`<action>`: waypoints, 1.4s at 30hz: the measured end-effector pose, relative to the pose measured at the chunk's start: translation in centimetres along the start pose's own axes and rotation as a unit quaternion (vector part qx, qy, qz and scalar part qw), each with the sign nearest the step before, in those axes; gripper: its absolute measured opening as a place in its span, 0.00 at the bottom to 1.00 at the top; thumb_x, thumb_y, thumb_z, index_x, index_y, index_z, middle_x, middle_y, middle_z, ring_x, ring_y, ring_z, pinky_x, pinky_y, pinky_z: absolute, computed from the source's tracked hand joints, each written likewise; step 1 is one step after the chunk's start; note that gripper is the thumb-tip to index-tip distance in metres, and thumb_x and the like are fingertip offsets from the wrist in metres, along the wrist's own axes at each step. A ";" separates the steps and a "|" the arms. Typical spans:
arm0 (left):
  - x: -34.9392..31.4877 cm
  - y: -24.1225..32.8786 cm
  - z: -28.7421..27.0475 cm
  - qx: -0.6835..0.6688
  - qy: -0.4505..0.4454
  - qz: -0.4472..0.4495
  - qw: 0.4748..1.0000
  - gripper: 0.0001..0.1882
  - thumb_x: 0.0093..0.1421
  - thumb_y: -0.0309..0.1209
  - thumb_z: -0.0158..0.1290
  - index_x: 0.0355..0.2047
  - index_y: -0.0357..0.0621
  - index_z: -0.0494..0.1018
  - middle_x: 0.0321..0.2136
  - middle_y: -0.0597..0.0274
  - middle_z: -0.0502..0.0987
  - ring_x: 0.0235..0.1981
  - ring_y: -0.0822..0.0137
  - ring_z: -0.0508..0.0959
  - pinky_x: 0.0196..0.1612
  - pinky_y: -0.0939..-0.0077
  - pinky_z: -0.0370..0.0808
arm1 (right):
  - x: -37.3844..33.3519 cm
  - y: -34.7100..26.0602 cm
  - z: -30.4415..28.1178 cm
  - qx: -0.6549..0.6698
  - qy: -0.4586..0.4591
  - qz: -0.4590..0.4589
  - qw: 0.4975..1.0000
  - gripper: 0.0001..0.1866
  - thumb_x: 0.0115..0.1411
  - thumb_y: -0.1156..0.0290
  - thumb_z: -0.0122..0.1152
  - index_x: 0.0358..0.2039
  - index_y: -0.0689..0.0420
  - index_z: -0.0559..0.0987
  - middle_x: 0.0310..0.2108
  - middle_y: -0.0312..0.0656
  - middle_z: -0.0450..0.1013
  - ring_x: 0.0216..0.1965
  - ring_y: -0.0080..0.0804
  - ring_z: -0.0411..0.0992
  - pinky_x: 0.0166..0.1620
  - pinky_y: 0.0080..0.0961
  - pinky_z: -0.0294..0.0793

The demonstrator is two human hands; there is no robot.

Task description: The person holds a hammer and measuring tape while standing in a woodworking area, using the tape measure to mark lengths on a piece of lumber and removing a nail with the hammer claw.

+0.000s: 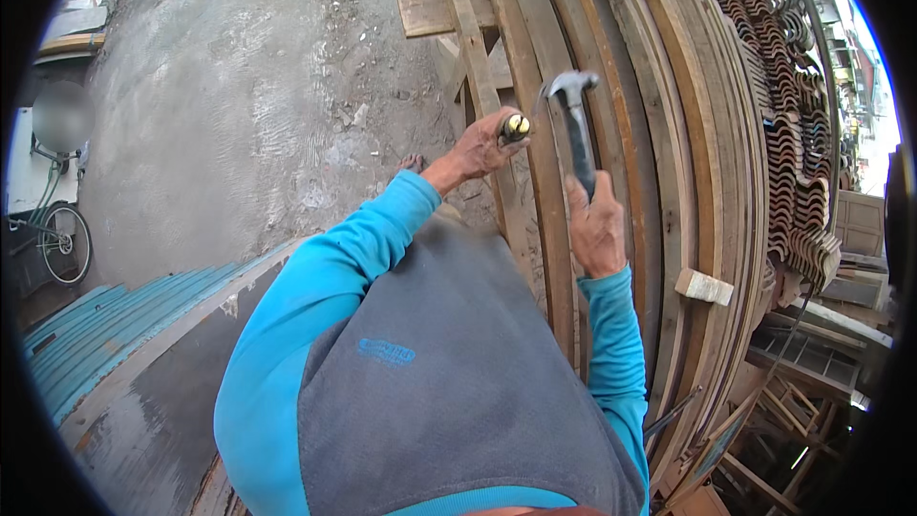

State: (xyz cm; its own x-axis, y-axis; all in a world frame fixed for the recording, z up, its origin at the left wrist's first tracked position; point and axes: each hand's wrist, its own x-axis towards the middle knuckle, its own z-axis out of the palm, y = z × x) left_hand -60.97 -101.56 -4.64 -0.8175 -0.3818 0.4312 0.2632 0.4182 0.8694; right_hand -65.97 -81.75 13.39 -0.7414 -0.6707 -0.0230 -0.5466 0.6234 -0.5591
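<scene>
My right hand is closed around the grip of a claw hammer. Its metal head is raised over the stacked wooden boards. To its left, my left hand wraps around a short dark handle with a yellow end. That end faces up, close to the hammer but apart from it. What sits at the handle's other end is mostly hidden, so its exact kind is unclear. Beneath my left hand runs a narrow plank.
A small pale wood block rests on the boards at right. Curved roof tiles are stacked beyond them. Blue corrugated sheets lie at lower left. A bicycle and a blurred person stand at far left. Concrete ground spreads ahead.
</scene>
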 end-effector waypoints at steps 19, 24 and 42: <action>5.7 -0.1 -2.6 -0.180 -0.141 -0.243 0.943 0.16 0.69 0.40 0.54 0.49 0.40 0.70 0.38 0.59 0.82 0.38 0.72 0.79 0.45 0.74 0.77 | -11.4 9.0 9.6 0.062 0.009 0.248 0.967 0.22 0.53 0.57 0.75 0.39 0.60 0.78 0.28 0.57 0.78 0.32 0.52 0.81 0.34 0.40 0.77; 7.1 -1.0 -2.8 -0.218 -0.160 -0.296 0.916 0.16 0.69 0.39 0.55 0.48 0.39 0.70 0.37 0.59 0.82 0.39 0.72 0.79 0.43 0.73 0.77 | -14.7 10.5 11.1 0.000 -0.044 0.250 0.967 0.26 0.52 0.54 0.76 0.41 0.59 0.76 0.31 0.58 0.79 0.36 0.60 0.78 0.37 0.49 0.76; 2.8 4.1 0.1 0.039 -0.067 -0.134 0.988 0.16 0.64 0.33 0.63 0.47 0.42 0.71 0.37 0.63 0.77 0.37 0.72 0.77 0.41 0.79 0.75 | -14.5 12.1 11.3 0.057 -0.051 0.281 0.956 0.31 0.49 0.51 0.77 0.42 0.62 0.76 0.36 0.60 0.79 0.39 0.61 0.78 0.39 0.48 0.78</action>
State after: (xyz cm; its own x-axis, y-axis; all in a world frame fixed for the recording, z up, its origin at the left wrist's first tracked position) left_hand -62.25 -100.90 0.11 -0.9144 -0.3770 0.1478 -0.0074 0.3804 0.9248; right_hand -57.42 -69.02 -2.35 -0.8602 -0.2813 -0.4252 -0.0213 0.8531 -0.5213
